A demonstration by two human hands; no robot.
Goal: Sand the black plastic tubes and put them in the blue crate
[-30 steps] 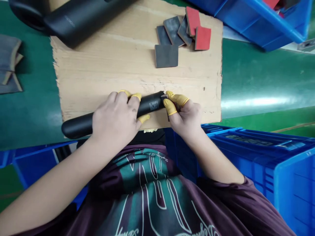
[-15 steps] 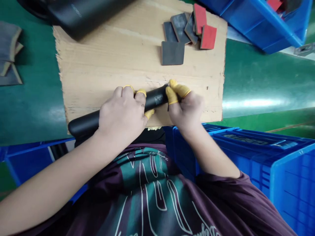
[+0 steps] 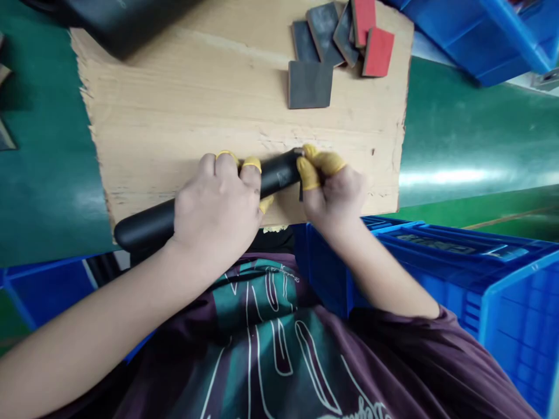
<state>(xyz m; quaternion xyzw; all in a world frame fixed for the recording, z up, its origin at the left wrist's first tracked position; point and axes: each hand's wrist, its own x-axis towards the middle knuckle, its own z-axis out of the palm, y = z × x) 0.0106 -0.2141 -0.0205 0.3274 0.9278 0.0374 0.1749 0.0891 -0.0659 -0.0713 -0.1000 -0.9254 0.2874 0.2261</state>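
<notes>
A long black rod-shaped device (image 3: 148,224) lies slanted across the near edge of a cardboard sheet (image 3: 183,99). My left hand (image 3: 216,206), with yellow finger cots, is wrapped round its middle. My right hand (image 3: 329,186), also in yellow cots, pinches a small dark flat piece against the rod's right end (image 3: 286,169); the piece is mostly hidden by the fingers.
Several dark grey and red pads (image 3: 336,46) lie at the far right of the cardboard. A big black object (image 3: 117,17) rests on its far left corner. Blue plastic crates stand at the near right (image 3: 502,279), far right (image 3: 480,29) and near left (image 3: 39,291). Green table (image 3: 458,139) surrounds them.
Both hands and the rod stay in the same grip; the rod's printed label has turned partly out of sight. The view has shifted slightly.
</notes>
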